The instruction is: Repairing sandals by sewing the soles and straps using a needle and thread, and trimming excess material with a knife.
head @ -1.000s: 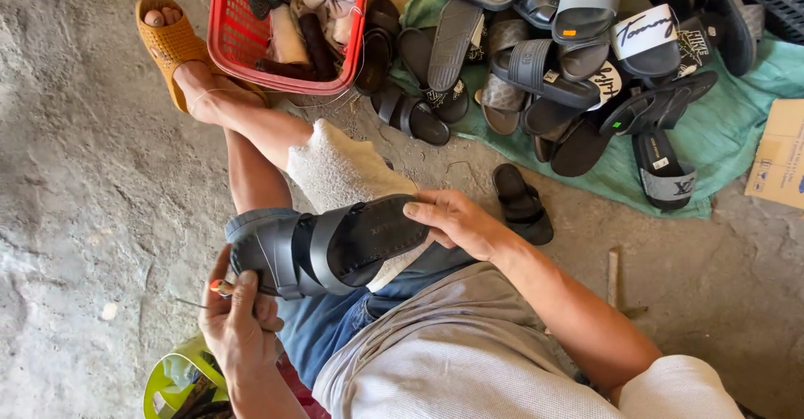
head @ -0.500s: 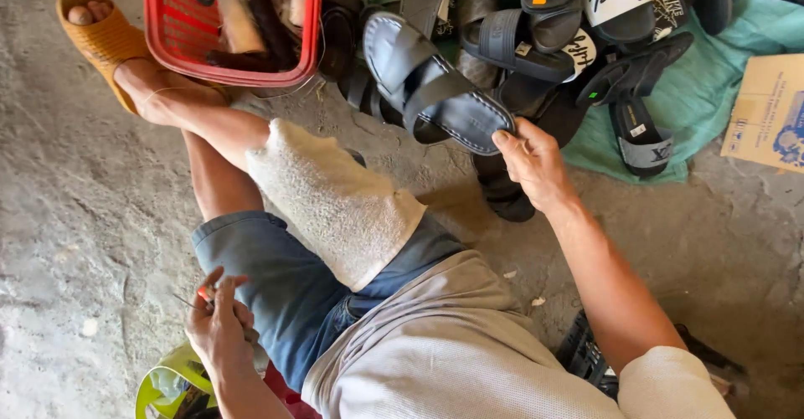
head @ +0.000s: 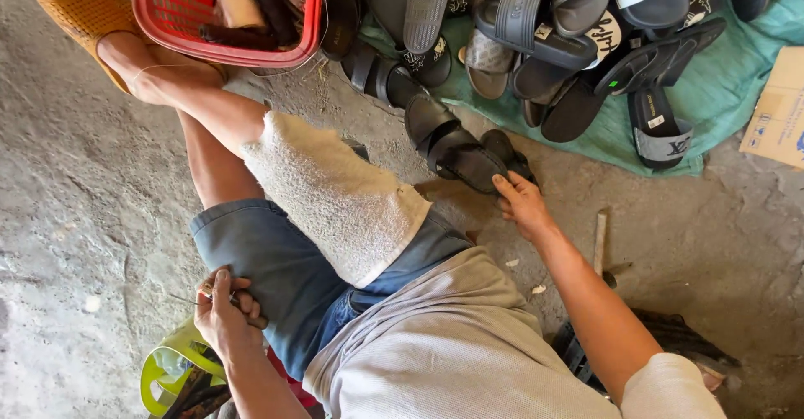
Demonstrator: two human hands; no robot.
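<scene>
Head view: right hand (head: 521, 204) fingertips rest, unclamped, on a black sandal (head: 456, 147) laid beside the pile, left hand (head: 226, 306) pinches a small tool (head: 219, 293); many sandals remain.

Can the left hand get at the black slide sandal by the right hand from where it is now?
Probably not as it sits. The left hand grips a small tool beside the thigh, and the raised, towel-covered knee lies between it and the black slide sandal, which the right hand already touches.

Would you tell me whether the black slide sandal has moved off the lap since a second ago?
Yes. The black slide sandal left the lap towel and now lies on the floor, the right hand touching it.
</scene>
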